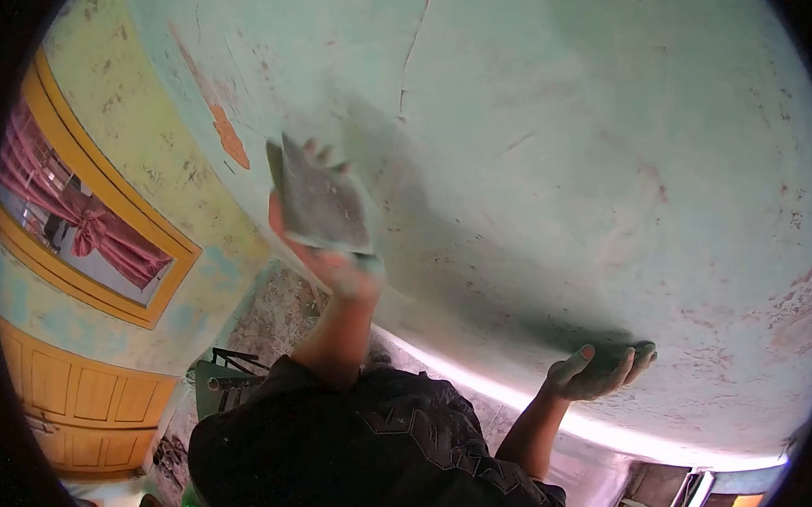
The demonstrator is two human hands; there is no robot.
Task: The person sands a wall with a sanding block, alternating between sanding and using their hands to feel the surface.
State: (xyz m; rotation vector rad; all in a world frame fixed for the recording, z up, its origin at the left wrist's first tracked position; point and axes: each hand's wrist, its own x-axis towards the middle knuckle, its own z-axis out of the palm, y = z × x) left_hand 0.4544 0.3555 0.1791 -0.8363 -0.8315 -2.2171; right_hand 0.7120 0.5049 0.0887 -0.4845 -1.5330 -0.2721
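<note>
My left hand (342, 271) is raised in front of the pale green wall (516, 222), slightly blurred by motion. It grips a folded sheet of grey sandpaper (322, 195), dusty on the face toward me, with fingertips showing past its upper edge. Lower and to the right, my right hand (596, 371) is open beside the same wall, thumb and fingers apart, with nothing visible in it. Its palm lies in shadow and looks dusty. Both hands cast shadows on the wall.
The wall has cracks, scuffs and an orange bare patch (230, 137). At left are a yellow-framed window (174, 275) with a pink curtain (108, 236) and a yellow door (92, 389). A green chair-like object (214, 386) stands close by my left side.
</note>
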